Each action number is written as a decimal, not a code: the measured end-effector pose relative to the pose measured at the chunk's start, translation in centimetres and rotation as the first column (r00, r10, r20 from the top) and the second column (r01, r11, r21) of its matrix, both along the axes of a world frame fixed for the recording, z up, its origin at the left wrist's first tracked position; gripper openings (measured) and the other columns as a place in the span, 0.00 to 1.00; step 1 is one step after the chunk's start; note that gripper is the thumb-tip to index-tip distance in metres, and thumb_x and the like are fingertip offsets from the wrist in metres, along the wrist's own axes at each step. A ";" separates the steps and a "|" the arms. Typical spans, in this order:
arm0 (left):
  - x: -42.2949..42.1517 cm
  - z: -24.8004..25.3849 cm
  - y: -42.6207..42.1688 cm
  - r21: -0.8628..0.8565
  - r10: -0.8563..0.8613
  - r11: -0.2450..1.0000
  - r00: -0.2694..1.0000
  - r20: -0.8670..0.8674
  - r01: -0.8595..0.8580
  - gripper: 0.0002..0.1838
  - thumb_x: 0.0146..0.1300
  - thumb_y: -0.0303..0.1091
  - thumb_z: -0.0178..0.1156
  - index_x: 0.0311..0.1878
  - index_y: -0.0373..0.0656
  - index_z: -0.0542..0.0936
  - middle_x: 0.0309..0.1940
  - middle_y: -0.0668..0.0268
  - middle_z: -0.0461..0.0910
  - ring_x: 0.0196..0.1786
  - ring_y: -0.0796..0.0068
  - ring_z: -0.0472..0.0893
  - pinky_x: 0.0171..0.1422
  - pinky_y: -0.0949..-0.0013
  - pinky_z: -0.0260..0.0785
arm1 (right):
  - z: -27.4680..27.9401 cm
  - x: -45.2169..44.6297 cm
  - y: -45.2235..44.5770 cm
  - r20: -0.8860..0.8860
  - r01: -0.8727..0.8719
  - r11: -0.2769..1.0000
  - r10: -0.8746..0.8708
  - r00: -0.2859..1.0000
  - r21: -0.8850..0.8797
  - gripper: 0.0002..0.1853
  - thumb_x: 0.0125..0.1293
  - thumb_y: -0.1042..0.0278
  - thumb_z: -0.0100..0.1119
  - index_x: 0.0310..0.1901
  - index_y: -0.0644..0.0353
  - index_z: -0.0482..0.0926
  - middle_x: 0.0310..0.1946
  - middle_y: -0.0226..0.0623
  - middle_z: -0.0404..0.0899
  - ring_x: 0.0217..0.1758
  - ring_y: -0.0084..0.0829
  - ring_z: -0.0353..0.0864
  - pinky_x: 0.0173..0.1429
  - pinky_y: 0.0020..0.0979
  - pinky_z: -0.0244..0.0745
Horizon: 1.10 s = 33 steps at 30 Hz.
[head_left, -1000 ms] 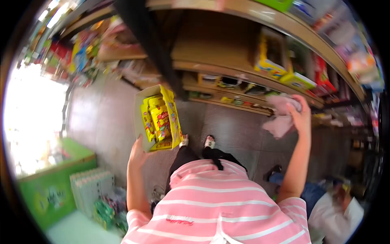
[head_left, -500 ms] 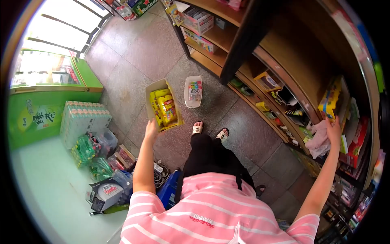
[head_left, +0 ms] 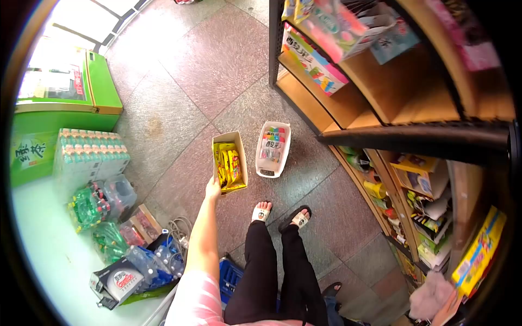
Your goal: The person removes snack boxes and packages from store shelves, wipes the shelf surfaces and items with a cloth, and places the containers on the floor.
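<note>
My left hand (head_left: 213,188) grips the near left edge of an open box (head_left: 244,163), with its fingers mostly hidden by the wall. Yellow packets (head_left: 229,164) stand inside the box. To the right of it, a white basket (head_left: 260,155) with colourful packets (head_left: 272,144) rests on the floor. At the lower right, my right hand (head_left: 447,308) is partly visible, closed on a pinkish cloth (head_left: 429,295), beside a yellow box (head_left: 478,251) on the shelf.
Wooden shelves (head_left: 424,103) with boxes run along the right. A green cooler (head_left: 103,81), stacked cartons (head_left: 89,155) and bagged bottles (head_left: 109,239) line the left. Below are a cable (head_left: 179,228) and a blue crate (head_left: 231,277). Another person's foot (head_left: 333,289) shows at lower right.
The view has swung right and forward along the shelves. The box in my left hand now hangs close beside the white basket. My right hand with the cloth has shifted to the lower right edge.
</note>
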<state>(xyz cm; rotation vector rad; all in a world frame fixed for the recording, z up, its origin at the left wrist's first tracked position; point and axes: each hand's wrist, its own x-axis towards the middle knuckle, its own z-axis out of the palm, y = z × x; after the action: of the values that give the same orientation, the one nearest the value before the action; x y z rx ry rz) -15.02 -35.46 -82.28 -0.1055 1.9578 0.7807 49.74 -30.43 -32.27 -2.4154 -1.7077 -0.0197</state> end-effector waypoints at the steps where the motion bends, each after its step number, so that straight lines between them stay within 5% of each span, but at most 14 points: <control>1: -0.7 -3.5 0.1 0.003 0.002 1.000 1.000 0.006 -0.002 0.18 0.66 0.40 0.39 0.54 0.44 0.69 0.43 0.63 0.76 0.42 0.70 0.76 0.46 0.67 0.69 | -0.5 -5.4 -0.4 0.108 0.013 0.999 -0.018 0.994 0.040 0.17 0.62 0.64 0.51 0.49 0.66 0.72 0.49 0.49 0.71 0.50 0.45 0.71 0.54 0.35 0.67; 5: -1.1 -15.0 0.0 0.114 0.004 0.993 1.000 0.026 -0.007 0.18 0.67 0.39 0.39 0.54 0.44 0.69 0.45 0.62 0.74 0.46 0.72 0.74 0.49 0.69 0.66 | -4.3 -6.7 -3.9 0.621 -0.018 0.993 0.085 0.779 -0.113 0.15 0.64 0.67 0.44 0.49 0.63 0.72 0.45 0.47 0.72 0.44 0.45 0.72 0.48 0.34 0.69; 7: -1.0 -18.5 0.9 0.072 0.012 0.997 0.993 0.121 -0.020 0.18 0.65 0.43 0.37 0.56 0.55 0.64 0.44 0.64 0.74 0.37 0.65 0.77 0.29 0.57 0.72 | -6.4 -6.9 -4.8 0.844 -0.005 0.980 0.173 0.509 -0.198 0.15 0.65 0.70 0.40 0.49 0.60 0.72 0.43 0.46 0.73 0.41 0.46 0.73 0.45 0.33 0.71; 9: -2.1 -25.9 -0.4 0.143 -0.086 0.986 0.996 0.037 0.080 0.18 0.63 0.38 0.41 0.56 0.51 0.64 0.44 0.63 0.73 0.41 0.63 0.76 0.39 0.59 0.71 | -6.8 -7.7 -4.0 0.725 -0.039 0.995 0.091 0.682 -0.088 0.15 0.64 0.69 0.40 0.51 0.56 0.71 0.46 0.45 0.71 0.42 0.46 0.71 0.44 0.36 0.70; 10: -1.9 -27.5 0.1 0.147 -0.113 0.983 0.994 0.001 0.112 0.18 0.62 0.38 0.42 0.56 0.50 0.63 0.45 0.63 0.73 0.43 0.63 0.75 0.41 0.59 0.70 | -6.9 -8.2 -3.6 0.771 -0.125 0.985 0.172 0.613 -0.120 0.16 0.63 0.70 0.41 0.52 0.56 0.70 0.48 0.47 0.68 0.46 0.46 0.69 0.46 0.40 0.68; 15: -2.5 -27.0 1.0 0.119 -0.264 0.949 0.941 -0.213 0.293 0.24 0.58 0.37 0.48 0.58 0.44 0.61 0.48 0.60 0.71 0.50 0.61 0.72 0.52 0.63 0.66 | -4.9 -3.9 -3.4 0.582 -0.016 0.999 -0.004 0.814 0.028 0.16 0.64 0.66 0.43 0.51 0.60 0.70 0.48 0.48 0.68 0.48 0.39 0.69 0.49 0.37 0.67; 17: -1.5 -18.6 3.0 -0.202 -0.376 0.925 0.845 -0.381 0.321 0.38 0.51 0.40 0.57 0.62 0.36 0.53 0.57 0.50 0.64 0.61 0.58 0.63 0.62 0.63 0.55 | -4.7 -2.8 -2.4 0.242 0.045 0.989 -0.078 0.967 0.139 0.16 0.64 0.64 0.45 0.50 0.64 0.70 0.46 0.46 0.71 0.46 0.36 0.70 0.51 0.33 0.66; 19: 0.1 -10.7 3.8 -0.187 -0.498 0.863 0.734 -0.462 0.469 0.32 0.52 0.38 0.55 0.60 0.37 0.58 0.55 0.49 0.65 0.58 0.54 0.66 0.60 0.62 0.58 | -4.9 -2.0 -1.5 -0.075 0.123 0.973 -0.110 0.991 0.198 0.17 0.64 0.62 0.47 0.48 0.68 0.70 0.43 0.44 0.74 0.45 0.33 0.72 0.52 0.29 0.65; 21: 3.1 -5.9 4.0 -0.054 -0.552 0.795 0.684 -0.477 0.604 0.24 0.52 0.37 0.54 0.52 0.37 0.67 0.42 0.49 0.75 0.47 0.53 0.74 0.52 0.60 0.65 | -5.0 -1.3 -0.3 0.064 0.008 0.995 -0.014 0.998 0.099 0.14 0.63 0.67 0.48 0.47 0.66 0.71 0.40 0.38 0.75 0.42 0.29 0.72 0.50 0.28 0.66; 22: 5.8 -0.6 5.0 -0.027 -0.651 0.714 0.650 -0.392 0.700 0.20 0.52 0.36 0.54 0.48 0.38 0.71 0.36 0.52 0.77 0.43 0.56 0.77 0.48 0.62 0.68 | -3.6 -6.6 2.3 -0.082 0.135 0.985 -0.127 0.988 0.104 0.18 0.60 0.63 0.51 0.48 0.66 0.71 0.41 0.43 0.76 0.44 0.34 0.73 0.51 0.32 0.65; 24: 11.6 9.6 6.7 0.239 -0.778 0.440 0.500 -0.380 0.866 0.15 0.55 0.36 0.54 0.44 0.39 0.74 0.33 0.55 0.78 0.41 0.64 0.78 0.44 0.67 0.69 | -4.9 -4.2 3.7 -0.031 0.039 0.985 -0.034 0.999 0.165 0.15 0.58 0.61 0.52 0.44 0.60 0.74 0.31 0.48 0.77 0.36 0.44 0.77 0.39 0.37 0.71; 27: 20.3 24.9 10.1 0.597 -0.836 0.060 0.368 -0.408 0.800 0.13 0.57 0.32 0.54 0.44 0.38 0.75 0.34 0.57 0.78 0.39 0.71 0.79 0.44 0.70 0.70 | -3.4 -5.5 6.0 0.179 0.133 0.988 -0.145 0.973 0.076 0.16 0.57 0.53 0.49 0.45 0.50 0.74 0.20 0.44 0.76 0.25 0.44 0.77 0.28 0.43 0.70; 29: 25.3 34.6 12.8 0.533 -0.778 -0.087 0.277 -0.564 0.841 0.12 0.59 0.30 0.53 0.45 0.40 0.75 0.34 0.63 0.78 0.38 0.79 0.76 0.43 0.75 0.68 | -4.0 -4.5 7.2 0.200 0.139 0.989 -0.146 0.969 0.047 0.16 0.58 0.52 0.47 0.45 0.49 0.73 0.17 0.43 0.75 0.22 0.42 0.77 0.25 0.44 0.70; 33: 38.1 47.7 17.6 0.482 -0.425 -0.390 0.311 -0.850 0.784 0.09 0.53 0.27 0.57 0.38 0.39 0.76 0.29 0.57 0.77 0.34 0.65 0.79 0.37 0.70 0.70 | -1.4 -4.6 7.4 0.041 0.195 0.980 -0.193 0.980 -0.047 0.19 0.58 0.53 0.48 0.49 0.48 0.70 0.19 0.41 0.76 0.25 0.42 0.78 0.28 0.42 0.72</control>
<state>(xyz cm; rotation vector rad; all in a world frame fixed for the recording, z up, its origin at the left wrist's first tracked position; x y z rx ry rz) 23.08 -17.87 -34.53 2.0270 0.8545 1.0081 45.18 -23.05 -33.64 -2.6256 -1.4975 -0.0477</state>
